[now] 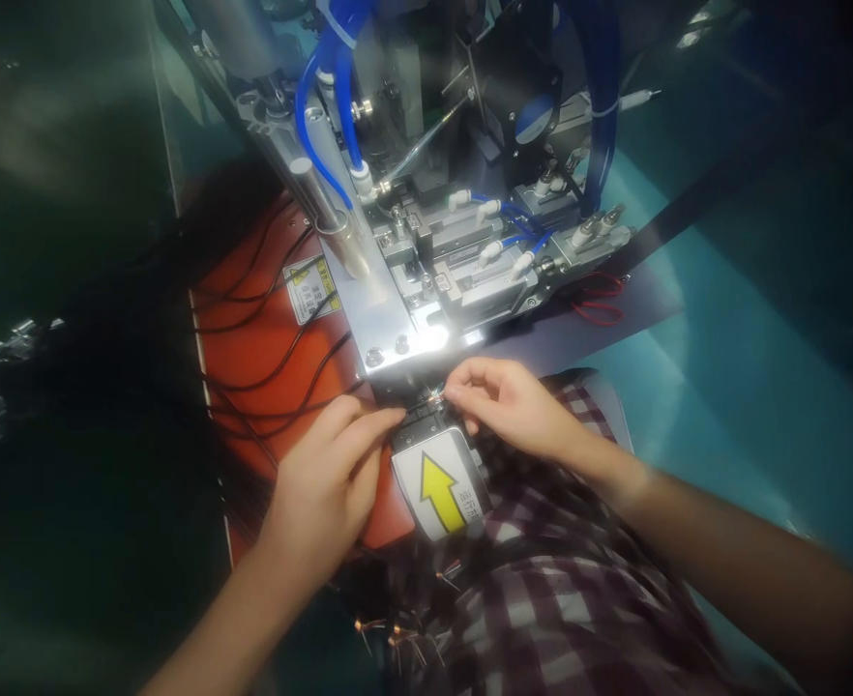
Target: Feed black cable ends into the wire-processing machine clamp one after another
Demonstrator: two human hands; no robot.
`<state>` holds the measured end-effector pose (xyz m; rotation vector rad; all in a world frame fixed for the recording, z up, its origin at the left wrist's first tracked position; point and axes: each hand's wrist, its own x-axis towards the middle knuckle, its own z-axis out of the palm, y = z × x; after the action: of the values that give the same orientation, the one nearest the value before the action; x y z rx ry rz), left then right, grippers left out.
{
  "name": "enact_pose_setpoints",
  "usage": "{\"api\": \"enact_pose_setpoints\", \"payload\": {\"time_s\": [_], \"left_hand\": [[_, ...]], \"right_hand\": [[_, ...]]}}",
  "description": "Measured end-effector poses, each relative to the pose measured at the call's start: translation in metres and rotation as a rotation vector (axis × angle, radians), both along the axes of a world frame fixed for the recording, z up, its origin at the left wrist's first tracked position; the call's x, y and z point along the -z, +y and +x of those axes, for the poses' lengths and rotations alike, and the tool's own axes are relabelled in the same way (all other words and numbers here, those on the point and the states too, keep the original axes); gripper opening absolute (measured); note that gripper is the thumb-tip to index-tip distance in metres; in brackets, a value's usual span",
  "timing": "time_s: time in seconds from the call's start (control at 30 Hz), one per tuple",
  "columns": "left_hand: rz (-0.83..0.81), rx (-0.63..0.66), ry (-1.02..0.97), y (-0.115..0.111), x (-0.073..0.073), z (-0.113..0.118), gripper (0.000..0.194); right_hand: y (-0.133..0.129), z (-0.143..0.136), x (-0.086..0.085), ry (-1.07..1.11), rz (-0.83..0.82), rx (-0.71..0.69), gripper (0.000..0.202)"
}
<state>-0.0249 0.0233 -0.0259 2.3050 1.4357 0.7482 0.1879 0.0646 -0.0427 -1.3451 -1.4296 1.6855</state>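
My left hand (329, 469) is closed in a pinch at the left of the machine's front, fingertips on a thin black cable (419, 403). Opposite it, my right hand (506, 406) has thumb and forefinger pressed together beside a small shiny bit at the cable's end; what lies between them is too small to make out. Both hands meet just above a white block (416, 483) with a yellow arrow. Behind the fingertips rises the machine's bright metal plate (379, 324).
Several black cables (274, 387) cross the orange base (252, 338) at left. Air cylinders (485, 280) with blue tubes (346, 106) stand behind the plate. Cable ends with bare copper strands (397, 636) hang near my lap. A red wire loop (601, 304) lies at right.
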Motion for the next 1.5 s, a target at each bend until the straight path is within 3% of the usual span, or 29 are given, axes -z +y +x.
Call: {"api": "enact_pose_setpoints", "payload": {"time_s": [0.37, 1.23, 1.5], "left_hand": [[0.004, -0.020, -0.005, 0.0000, 0.0028, 0.0002, 0.025], [0.015, -0.013, -0.011, -0.0008, 0.0022, -0.0003, 0.023], [0.004, -0.008, -0.009, -0.0003, 0.0038, 0.0002, 0.025]], "right_hand": [[-0.0044, -0.0013, -0.0023, -0.054, 0.048, 0.132, 0.013], [-0.0068, -0.0042, 0.0033, -0.126, 0.084, 0.047, 0.015], [-0.0040, -0.0049, -0.0030, -0.190, 0.078, 0.035, 0.013]]}}
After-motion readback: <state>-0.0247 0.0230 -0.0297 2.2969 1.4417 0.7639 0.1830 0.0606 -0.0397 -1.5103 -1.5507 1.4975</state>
